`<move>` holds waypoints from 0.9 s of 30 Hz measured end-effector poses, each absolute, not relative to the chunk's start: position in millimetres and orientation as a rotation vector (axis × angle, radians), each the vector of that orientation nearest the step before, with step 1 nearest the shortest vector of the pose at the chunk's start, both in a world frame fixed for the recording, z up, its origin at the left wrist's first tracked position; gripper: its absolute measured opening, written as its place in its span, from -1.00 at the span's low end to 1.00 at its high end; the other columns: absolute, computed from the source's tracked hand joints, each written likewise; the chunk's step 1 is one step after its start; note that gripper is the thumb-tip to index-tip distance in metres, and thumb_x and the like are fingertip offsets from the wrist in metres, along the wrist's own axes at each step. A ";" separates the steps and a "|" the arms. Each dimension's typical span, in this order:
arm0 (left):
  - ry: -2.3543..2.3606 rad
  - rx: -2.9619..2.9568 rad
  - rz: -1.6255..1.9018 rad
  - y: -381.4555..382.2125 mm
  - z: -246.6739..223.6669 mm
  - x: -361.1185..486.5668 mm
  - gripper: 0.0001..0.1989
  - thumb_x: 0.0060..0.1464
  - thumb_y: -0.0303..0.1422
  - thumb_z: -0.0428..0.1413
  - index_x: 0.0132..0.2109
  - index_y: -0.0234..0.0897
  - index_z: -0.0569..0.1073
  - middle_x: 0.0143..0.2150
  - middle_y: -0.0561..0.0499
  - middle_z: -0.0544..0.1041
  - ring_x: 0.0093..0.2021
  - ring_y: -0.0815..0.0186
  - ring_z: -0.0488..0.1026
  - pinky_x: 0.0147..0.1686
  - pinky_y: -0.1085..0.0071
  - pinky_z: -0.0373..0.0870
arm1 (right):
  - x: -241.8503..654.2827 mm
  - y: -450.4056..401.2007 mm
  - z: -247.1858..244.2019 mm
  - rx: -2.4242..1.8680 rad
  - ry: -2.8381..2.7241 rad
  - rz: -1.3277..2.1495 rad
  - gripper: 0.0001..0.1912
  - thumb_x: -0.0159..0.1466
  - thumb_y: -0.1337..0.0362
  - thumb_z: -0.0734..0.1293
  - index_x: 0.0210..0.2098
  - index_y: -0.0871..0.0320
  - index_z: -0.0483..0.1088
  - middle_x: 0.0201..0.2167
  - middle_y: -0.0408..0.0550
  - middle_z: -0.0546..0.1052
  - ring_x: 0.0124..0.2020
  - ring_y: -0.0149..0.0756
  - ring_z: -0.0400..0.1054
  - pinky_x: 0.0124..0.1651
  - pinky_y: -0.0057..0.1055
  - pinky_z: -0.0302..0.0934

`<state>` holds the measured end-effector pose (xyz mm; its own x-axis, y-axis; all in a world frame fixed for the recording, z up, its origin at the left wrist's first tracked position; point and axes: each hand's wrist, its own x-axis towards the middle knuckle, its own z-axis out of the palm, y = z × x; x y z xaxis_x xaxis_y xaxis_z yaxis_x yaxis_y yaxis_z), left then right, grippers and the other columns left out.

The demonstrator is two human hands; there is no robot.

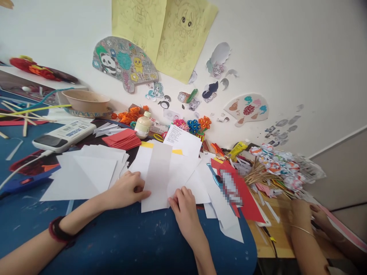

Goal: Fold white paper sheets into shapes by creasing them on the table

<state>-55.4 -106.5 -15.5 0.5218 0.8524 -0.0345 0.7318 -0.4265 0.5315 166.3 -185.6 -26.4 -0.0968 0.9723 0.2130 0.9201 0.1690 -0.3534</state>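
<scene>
A pale paper strip (pixel 159 168) lies over white sheets (pixel 182 172) in front of me. My left hand (pixel 129 189), with a dark band at the wrist, rests at the strip's left side, its fingers curled and the thumb on the paper. At the lower right edge of the strip, my right hand (pixel 183 202) has bent fingers pressed together on the paper. Whether either hand pinches a sheet is too small to tell. A stack of white paper (pixel 86 170) sits left of my left hand, with red paper pieces (pixel 122 138) behind it.
Behind the papers stands a glue bottle (pixel 143 125). A white device (pixel 64 135) with a cable is at left. A red sheet (pixel 246 194) lies at right. Another person's arms (pixel 305 233) reach over the wooden table (pixel 265 244), near flower-like paper balls on sticks (pixel 275 164).
</scene>
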 end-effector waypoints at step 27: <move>1.204 2.225 0.302 -110.1 -10.6 -58.0 -0.61 0.00 -0.07 0.07 -0.57 -0.26 0.31 -0.37 0.02 0.37 -0.22 0.20 0.29 -0.14 0.33 0.16 | 177.8 -181.9 -16.2 -1.726 -1.975 0.452 -0.86 0.23 0.34 0.31 -0.42 0.09 0.25 -0.36 -0.19 0.37 -0.27 -0.30 0.26 -0.16 -0.35 0.12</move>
